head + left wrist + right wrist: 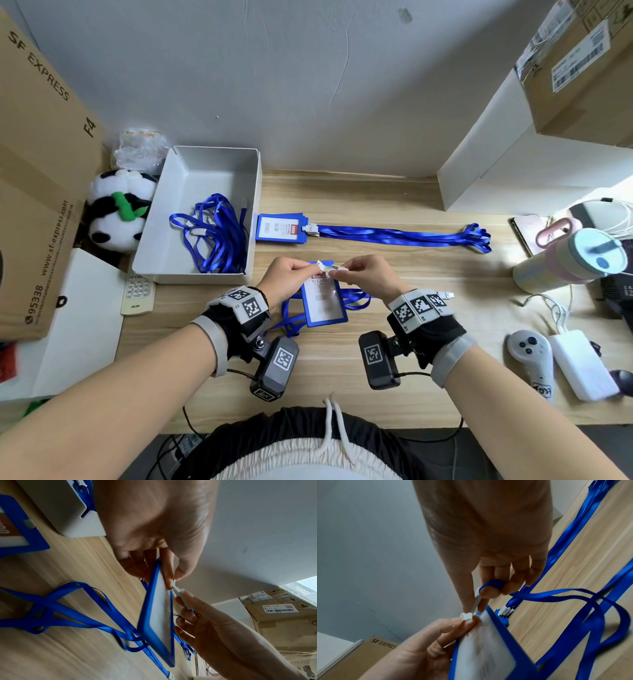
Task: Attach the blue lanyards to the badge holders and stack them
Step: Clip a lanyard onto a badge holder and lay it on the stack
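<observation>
Holding a badge holder [323, 301] just above the tabletop [394, 205], my left hand [287, 277] pinches its top while my right hand [368, 274] pinches the lanyard clip [327, 266] at its slot. Finished ones lie stacked [279, 229] beyond; loose lanyards [215, 233] remain in the white tray [205, 161].

Soft, even daylight, brightest at the right of the head view, where glare washes the surface [496, 253]; edges bow outward; wrist views dimmer, the badge holder [488, 649] motion-blurred.

"SF EXPRESS" on cardboard box [41, 171], seemingly "AUX" on remote [137, 294]
</observation>
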